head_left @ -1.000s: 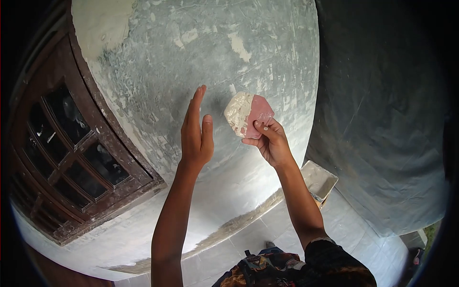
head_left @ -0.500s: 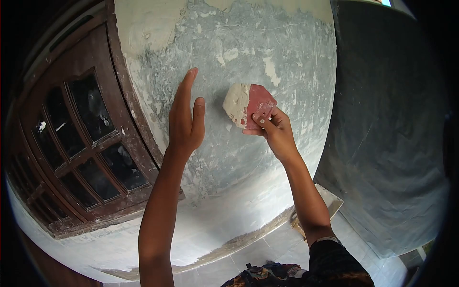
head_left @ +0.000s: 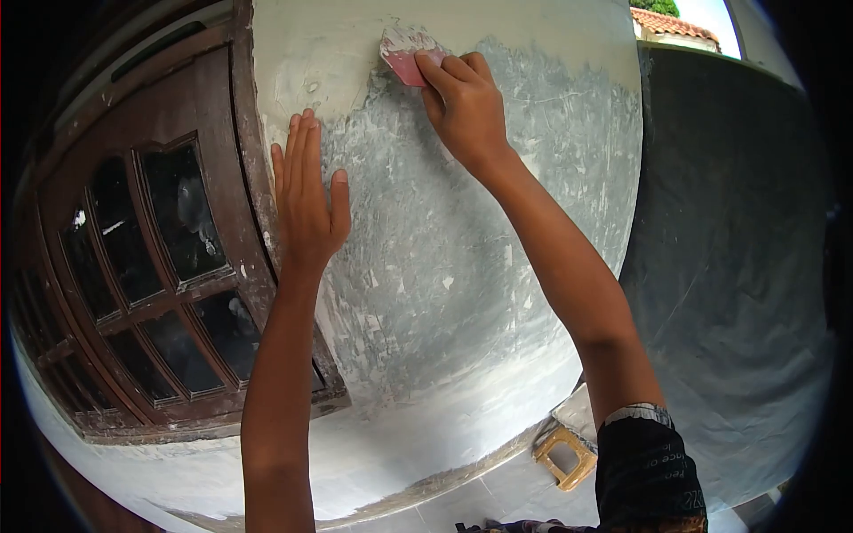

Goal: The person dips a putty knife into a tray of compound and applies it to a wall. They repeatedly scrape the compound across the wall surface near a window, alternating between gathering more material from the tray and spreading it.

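Note:
My right hand (head_left: 469, 108) grips a pink putty scraper (head_left: 407, 67), its far part coated with pale putty, held up against the wall (head_left: 435, 240). The scraper lies at the border where cream putty above meets the patchy grey surface below. My left hand (head_left: 309, 195) is flat with fingers pointing up and thumb apart, holding nothing, over the wall's left side close to the window frame. Pale streaks and flecks mark the grey area between and below my hands.
A brown wooden window (head_left: 169, 293) with dark panes fills the left. On the right hangs a dark sheet (head_left: 729, 266). Low down, a yellowish stool (head_left: 569, 455) stands on the tiled floor by the wall's base. A tiled roof (head_left: 675, 25) shows at upper right.
My right hand has raised the scraper up and left to the wall's upper part and turned it over. My left hand has shifted left, its fingers now seen spread flat toward the wall.

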Demonstrator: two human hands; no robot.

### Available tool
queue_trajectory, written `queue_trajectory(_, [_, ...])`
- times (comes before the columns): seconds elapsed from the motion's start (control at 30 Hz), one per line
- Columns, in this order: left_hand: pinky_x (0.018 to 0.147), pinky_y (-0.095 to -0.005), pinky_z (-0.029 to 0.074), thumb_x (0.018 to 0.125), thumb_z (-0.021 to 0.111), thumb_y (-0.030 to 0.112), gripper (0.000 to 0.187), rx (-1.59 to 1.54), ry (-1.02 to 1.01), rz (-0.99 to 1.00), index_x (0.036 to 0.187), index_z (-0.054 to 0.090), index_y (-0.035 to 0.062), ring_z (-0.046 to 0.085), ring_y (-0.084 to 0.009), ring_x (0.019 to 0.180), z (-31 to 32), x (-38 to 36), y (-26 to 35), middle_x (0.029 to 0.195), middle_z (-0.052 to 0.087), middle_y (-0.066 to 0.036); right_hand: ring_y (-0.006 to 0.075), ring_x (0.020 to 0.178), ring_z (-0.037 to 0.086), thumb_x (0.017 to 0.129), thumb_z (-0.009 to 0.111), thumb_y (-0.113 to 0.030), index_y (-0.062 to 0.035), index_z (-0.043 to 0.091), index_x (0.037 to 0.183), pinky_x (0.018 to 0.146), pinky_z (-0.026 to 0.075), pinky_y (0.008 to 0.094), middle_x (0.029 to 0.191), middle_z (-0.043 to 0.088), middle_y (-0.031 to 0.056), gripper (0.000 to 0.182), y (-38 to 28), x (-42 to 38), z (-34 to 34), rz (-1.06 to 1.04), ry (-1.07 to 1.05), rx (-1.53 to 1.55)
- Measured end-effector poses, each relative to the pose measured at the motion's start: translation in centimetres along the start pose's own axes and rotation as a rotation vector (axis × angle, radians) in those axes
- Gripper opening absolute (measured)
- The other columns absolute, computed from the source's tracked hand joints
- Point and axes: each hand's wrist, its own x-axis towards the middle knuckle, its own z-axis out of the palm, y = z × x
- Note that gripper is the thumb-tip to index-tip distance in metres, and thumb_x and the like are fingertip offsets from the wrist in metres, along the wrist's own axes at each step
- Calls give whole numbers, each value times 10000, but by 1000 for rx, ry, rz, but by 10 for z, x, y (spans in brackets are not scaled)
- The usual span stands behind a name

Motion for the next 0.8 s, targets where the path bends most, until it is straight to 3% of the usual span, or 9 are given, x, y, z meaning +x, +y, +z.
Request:
queue_trajectory(0.13, [1220, -577, 154, 993, 435, 188, 579, 10, -10, 2, 1511, 360, -60, 325, -382, 1497, 0, -2, 0, 1555, 415, -245, 266, 882, 603, 746, 737, -44, -137, 700, 1136, 648, 570, 374, 906, 648, 14, 403, 17, 13, 31, -83, 69, -88])
queue_trajectory(0.3, [1220, -584, 141, 1018, 410, 210, 574, 15, 0, 12, 1525, 335, -50, 322, -377, 1498, 1, -2, -2, 1562, 409, -233, 270, 909, 611, 732, 720, -11, -59, 687, 1171, 661, 577, 369, 893, 650, 42, 443, 18, 2, 38, -166, -39, -52])
queue_trajectory(0.4, [1219, -591, 126, 1042, 386, 228, 569, 22, -6, 9, 1537, 314, -45, 317, -373, 1501, 1, -2, -2, 1569, 400, -226, 270, 900, 606, 721, 750, 17, -68, 686, 1216, 759, 569, 373, 907, 659, 47, 506, 6, -26, 24, -57, -131, 8])
queue_trajectory(0.5, [1219, -588, 128, 1037, 392, 220, 571, 22, -21, 12, 1536, 315, -46, 321, -375, 1498, 0, -2, 1, 1569, 401, -228, 261, 862, 589, 701, 762, 28, -53, 694, 1223, 751, 557, 365, 880, 641, 59, 533, -14, -45, 2, -36, -165, 80])
queue_trajectory(0.53, [1220, -587, 129, 1033, 394, 213, 573, 23, -27, 9, 1537, 315, -47, 323, -375, 1498, -1, -1, 2, 1569, 401, -228, 256, 847, 582, 697, 766, 29, -53, 698, 1222, 745, 551, 362, 872, 639, 57, 536, -18, -44, -4, -30, -208, 125])
queue_trajectory(0.7, [1219, -578, 152, 999, 431, 178, 582, 33, -32, 6, 1524, 336, -54, 331, -375, 1494, 0, -2, 2, 1559, 414, -232, 265, 851, 593, 753, 743, -6, -60, 696, 1187, 741, 538, 380, 834, 650, 66, 440, 5, 17, 17, -37, -8, 12])
queue_trajectory(0.8, [1219, -572, 174, 974, 460, 155, 587, 40, -18, 1, 1510, 359, -61, 341, -376, 1489, 0, -1, 1, 1549, 426, -238, 277, 888, 611, 757, 730, 0, -66, 674, 1224, 760, 550, 382, 857, 665, 68, 476, 15, 27, 36, -72, -129, -67])
